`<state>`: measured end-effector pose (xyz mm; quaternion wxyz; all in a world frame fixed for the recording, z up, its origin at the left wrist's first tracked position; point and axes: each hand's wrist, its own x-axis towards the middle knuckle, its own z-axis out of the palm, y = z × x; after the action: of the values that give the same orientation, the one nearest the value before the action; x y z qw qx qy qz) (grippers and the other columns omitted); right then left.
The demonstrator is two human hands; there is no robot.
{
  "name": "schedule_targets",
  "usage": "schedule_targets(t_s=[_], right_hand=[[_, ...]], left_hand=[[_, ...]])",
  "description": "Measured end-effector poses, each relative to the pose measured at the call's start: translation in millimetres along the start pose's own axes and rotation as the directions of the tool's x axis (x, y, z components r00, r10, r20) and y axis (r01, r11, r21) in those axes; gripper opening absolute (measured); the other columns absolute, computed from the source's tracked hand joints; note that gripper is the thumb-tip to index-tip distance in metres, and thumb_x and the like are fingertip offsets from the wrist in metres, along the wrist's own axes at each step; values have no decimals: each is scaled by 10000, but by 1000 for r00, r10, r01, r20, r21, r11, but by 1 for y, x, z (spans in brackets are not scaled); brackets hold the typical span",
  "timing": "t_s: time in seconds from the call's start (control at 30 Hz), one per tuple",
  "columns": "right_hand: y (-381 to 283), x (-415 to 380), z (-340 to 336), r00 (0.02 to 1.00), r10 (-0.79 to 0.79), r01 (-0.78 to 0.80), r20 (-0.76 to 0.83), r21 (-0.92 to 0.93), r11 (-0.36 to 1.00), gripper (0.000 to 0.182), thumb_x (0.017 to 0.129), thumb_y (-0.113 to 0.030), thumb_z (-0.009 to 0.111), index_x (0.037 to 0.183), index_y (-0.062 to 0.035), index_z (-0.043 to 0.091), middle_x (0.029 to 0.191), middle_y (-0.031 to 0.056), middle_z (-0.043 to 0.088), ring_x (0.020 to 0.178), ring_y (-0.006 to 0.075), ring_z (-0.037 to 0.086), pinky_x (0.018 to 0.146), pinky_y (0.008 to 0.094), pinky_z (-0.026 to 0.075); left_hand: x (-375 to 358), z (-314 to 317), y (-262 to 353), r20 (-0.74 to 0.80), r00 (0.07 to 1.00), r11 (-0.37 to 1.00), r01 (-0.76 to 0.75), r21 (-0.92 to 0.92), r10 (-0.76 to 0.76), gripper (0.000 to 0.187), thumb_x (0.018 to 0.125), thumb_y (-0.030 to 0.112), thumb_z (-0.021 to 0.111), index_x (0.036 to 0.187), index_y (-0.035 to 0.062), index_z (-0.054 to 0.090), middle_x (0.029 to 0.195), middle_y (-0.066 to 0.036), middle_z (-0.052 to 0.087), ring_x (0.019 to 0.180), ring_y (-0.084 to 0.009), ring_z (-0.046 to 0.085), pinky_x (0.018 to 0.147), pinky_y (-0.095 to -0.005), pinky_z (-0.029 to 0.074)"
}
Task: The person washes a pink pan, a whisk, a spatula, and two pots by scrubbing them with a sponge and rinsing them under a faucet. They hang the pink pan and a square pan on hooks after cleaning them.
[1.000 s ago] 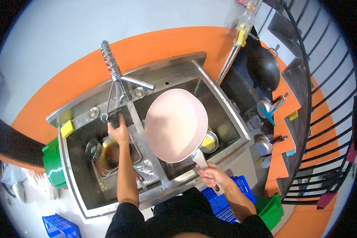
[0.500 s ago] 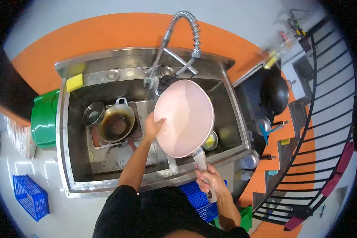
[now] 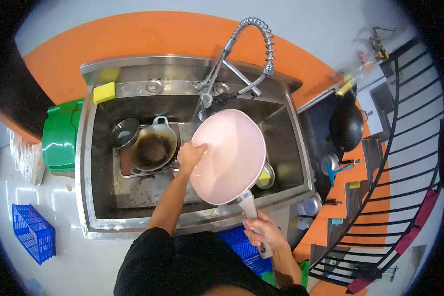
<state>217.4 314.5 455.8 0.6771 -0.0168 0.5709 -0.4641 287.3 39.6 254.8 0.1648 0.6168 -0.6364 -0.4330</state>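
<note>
A steel sink (image 3: 133, 201) spans the middle of the frame before you. Over it, at centre, is your pink pan (image 3: 232, 163); left of centre, a stained pan (image 3: 155, 148) sits in the basin. Your right hand (image 3: 265, 230), lower centre, wraps its fingers round the pink pan's handle (image 3: 250, 205) — your left hand (image 3: 190, 156) grips the left rim, thumb inside. Upper left: a yellow sponge (image 3: 104, 92).

Pan (image 3: 232, 155): inner face smooth, low sheen; handle (image 3: 251, 211) smooth, plastic-looking, with shiny metal collar (image 3: 243, 197). Sink (image 3: 128, 226) satin metal, duller and stained across the basin floor; faucet coil (image 3: 254, 21) bright polished metal. Bin (image 3: 61, 140) glossy plastic, crates (image 3: 34, 232) latticed plastic, sponge (image 3: 104, 92) matt, sleeve (image 3: 150, 249) matt cloth, floor (image 3: 84, 266) smooth, glossy.
</note>
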Motion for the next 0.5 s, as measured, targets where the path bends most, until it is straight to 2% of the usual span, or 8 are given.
schedule_targets(t_s=[0.1,0.33,0.4,0.43,0.5], right_hand=[[5,-3,5,1000,-18,17,-23,-37,999,281,809,-71,515,1077,-68,432,644,13,406,426,90,372,345,248,314],[5,-1,-4,999,-30,29,-31,-26,999,258,824,-80,516,1073,-66,449,660,14,416,423,85,367,340,242,303],[5,-1,-5,999,-41,40,-23,-8,999,282,825,-65,516,1099,-62,448,687,17,428,407,79,357,324,234,287],[3,-1,-5,999,-37,36,-29,-6,999,276,830,-68,518,1098,-65,450,686,17,428,406,78,357,323,234,287],[4,1,-5,999,-31,31,-34,-6,999,269,835,-70,520,1096,-67,453,685,17,428,404,78,358,322,234,287]], left_hand=[[0,5,9,-18,998,996,56,62,-55,594,613,460,681,990,4,631,942,-227,638,909,-369,614,800,-439,484],[3,18,-2,-70,997,999,16,33,-13,577,609,413,678,1003,-1,604,938,-237,635,906,-376,612,799,-442,484],[14,24,-17,-30,995,993,-94,-77,92,579,613,403,675,1010,-10,590,916,-249,633,885,-389,613,789,-450,485],[15,27,-19,-30,995,993,-95,-75,93,579,613,403,675,1010,-10,590,916,-249,633,885,-389,613,789,-450,485],[9,25,-18,-110,989,983,-115,-142,100,598,617,418,670,1017,-17,579,896,-256,632,865,-401,613,781,-459,486]])
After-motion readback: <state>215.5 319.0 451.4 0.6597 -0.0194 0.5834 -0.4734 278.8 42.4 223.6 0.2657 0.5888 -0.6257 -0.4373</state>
